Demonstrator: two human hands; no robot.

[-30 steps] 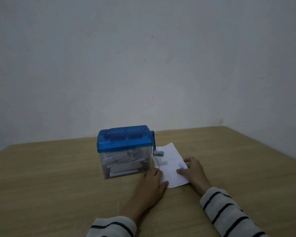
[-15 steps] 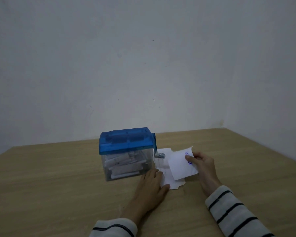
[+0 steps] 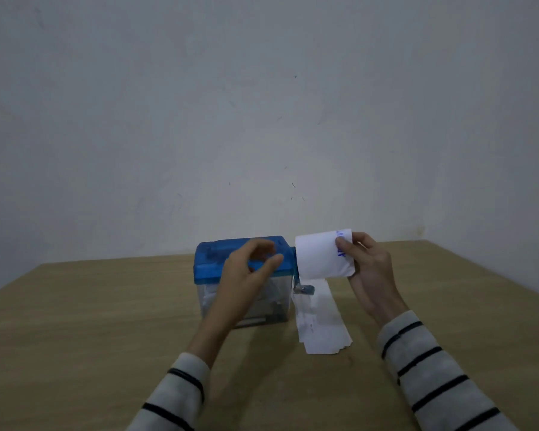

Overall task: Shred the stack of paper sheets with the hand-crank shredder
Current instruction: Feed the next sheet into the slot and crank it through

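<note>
A: Where is the hand-crank shredder sitting?

B: On the worktop. Your left hand is hovering in front of its blue lid, grip apart, fingers loosely curled on nothing.

A: And the paper?

B: Your right hand is pinching one curled sheet just right of the shredder; the stack is lying below it beside the crank.

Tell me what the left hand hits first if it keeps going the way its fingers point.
Most likely the blue lid of the shredder: the left hand hovers in front of it, fingers aimed at it. Depth is unclear from this one view.
</note>
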